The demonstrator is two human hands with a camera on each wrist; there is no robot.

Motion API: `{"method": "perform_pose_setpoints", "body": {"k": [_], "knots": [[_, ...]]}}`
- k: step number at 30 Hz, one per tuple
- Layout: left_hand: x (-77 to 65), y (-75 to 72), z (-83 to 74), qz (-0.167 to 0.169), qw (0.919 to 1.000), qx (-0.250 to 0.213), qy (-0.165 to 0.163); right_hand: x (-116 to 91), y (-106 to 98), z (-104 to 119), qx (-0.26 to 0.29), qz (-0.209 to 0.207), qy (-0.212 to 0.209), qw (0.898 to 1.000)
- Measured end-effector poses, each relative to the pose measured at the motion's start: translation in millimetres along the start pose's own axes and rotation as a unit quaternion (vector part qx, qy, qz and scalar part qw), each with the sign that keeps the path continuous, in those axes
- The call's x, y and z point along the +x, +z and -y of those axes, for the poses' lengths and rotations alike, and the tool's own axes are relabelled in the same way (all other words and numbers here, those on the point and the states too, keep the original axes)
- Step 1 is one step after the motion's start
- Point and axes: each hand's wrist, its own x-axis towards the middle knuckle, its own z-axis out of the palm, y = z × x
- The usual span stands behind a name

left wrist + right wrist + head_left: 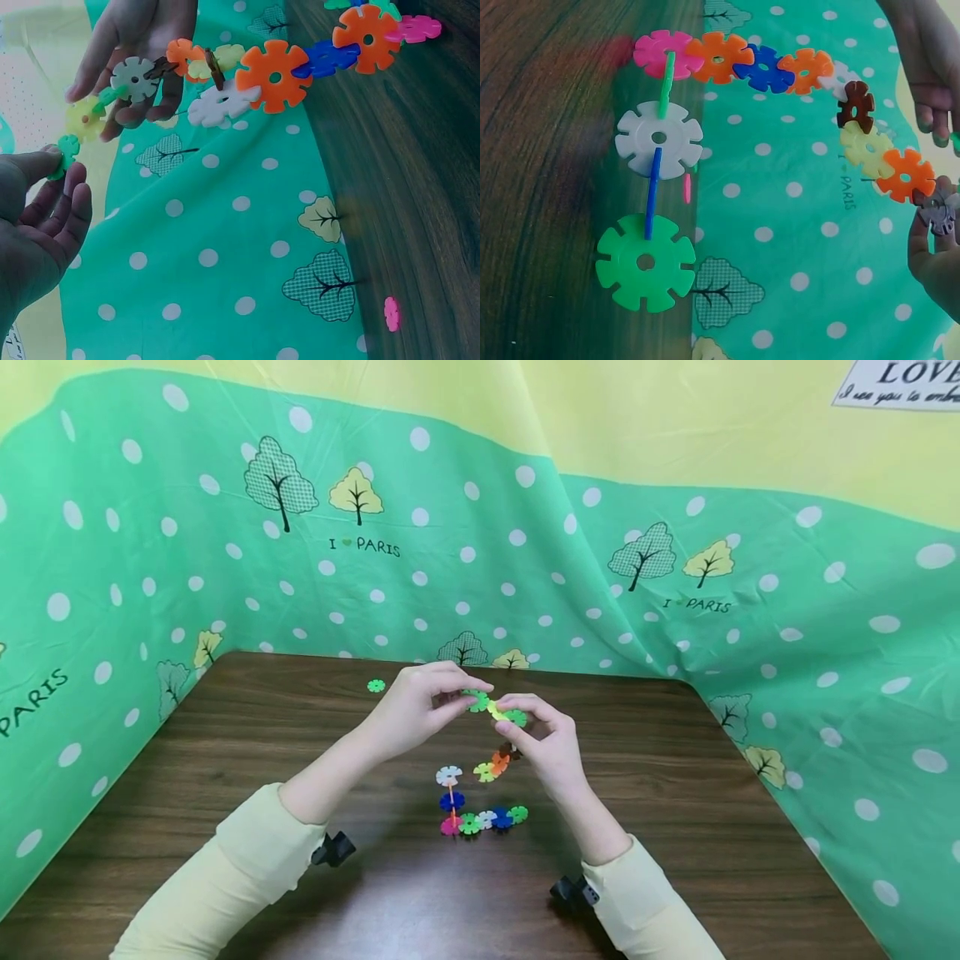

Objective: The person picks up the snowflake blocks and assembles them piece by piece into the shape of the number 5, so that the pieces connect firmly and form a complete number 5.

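A chain of notched plastic snowflake discs (487, 819) in several colours hangs in the air above the brown table. My left hand (420, 706) pinches a green snowflake disc (67, 150) at the upper end of it, between thumb and fingers. Next to that disc is a yellow disc (85, 118). Close by on the right, my right hand (551, 739) grips the chain near a grey disc (937, 208). The rest of the chain dangles below, bending past a white disc (660, 139) to a large green disc (645, 262) at the free end. My right fingers partly hide the held section.
One loose green disc (376, 686) lies near the back of the wooden table (225, 735). A loose pink disc (391, 313) shows on the table in the left wrist view. A green dotted cloth (420, 577) hangs behind and along both sides.
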Motion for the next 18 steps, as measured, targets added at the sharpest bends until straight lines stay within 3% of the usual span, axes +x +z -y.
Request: {"method": "perform_pose_setpoints", "body": {"k": [6,14,18], "knots": [[1.1,2.5,-2.7,-0.007,0.9997,0.011,0.023,-0.7,0.9,1.0,-0.012,0.001,0.005,1.000],[-1.0,6.0,-3.0,-0.046,0.9989,0.004,0.005,-2.2,5.4,0.6,0.000,-0.020,0.005,1.000],[-0.6,7.0,-1.4,-0.062,0.9979,0.000,0.019,-1.3,7.1,0.1,0.011,-0.030,0.004,0.999]]}}
